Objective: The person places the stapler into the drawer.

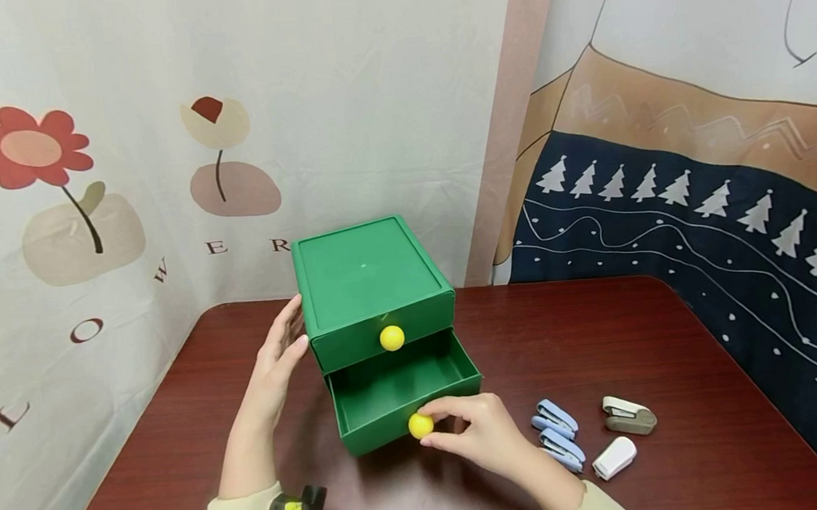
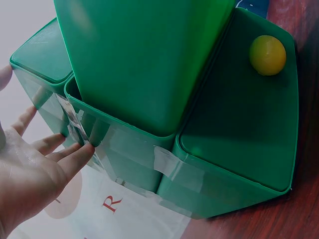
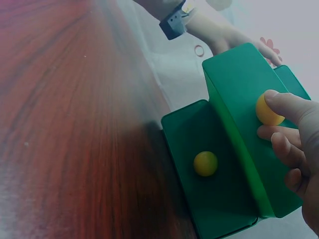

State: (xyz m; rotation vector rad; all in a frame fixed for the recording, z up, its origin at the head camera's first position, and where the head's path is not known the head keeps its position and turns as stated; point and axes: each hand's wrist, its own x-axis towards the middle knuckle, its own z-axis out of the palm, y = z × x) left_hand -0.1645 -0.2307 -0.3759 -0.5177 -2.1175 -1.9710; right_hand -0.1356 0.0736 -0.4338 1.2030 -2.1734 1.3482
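Observation:
A green drawer cabinet [image 1: 374,274] with round yellow knobs stands on the table. Its middle drawer [image 1: 397,384] is pulled out, and the inside that shows in the head view is bare. My right hand [image 1: 483,433] pinches this drawer's yellow knob [image 1: 420,425] between thumb and fingers. Against the cabinet's left side, my left hand [image 1: 280,365] rests with fingers extended; clear tape shows there in the left wrist view. Above, the top drawer with its yellow knob [image 1: 391,338] is closed. The bottom drawer [image 3: 219,199], also closed, has its own yellow knob [image 3: 205,163].
Right of the cabinet lie two light-blue staplers [image 1: 555,418], a white-and-grey stapler [image 1: 630,415] and a small white stapler-like item [image 1: 615,458]. The reddish-brown table [image 1: 566,331] ends at printed curtains behind. A dark wrist device [image 1: 297,504] sits at the left sleeve.

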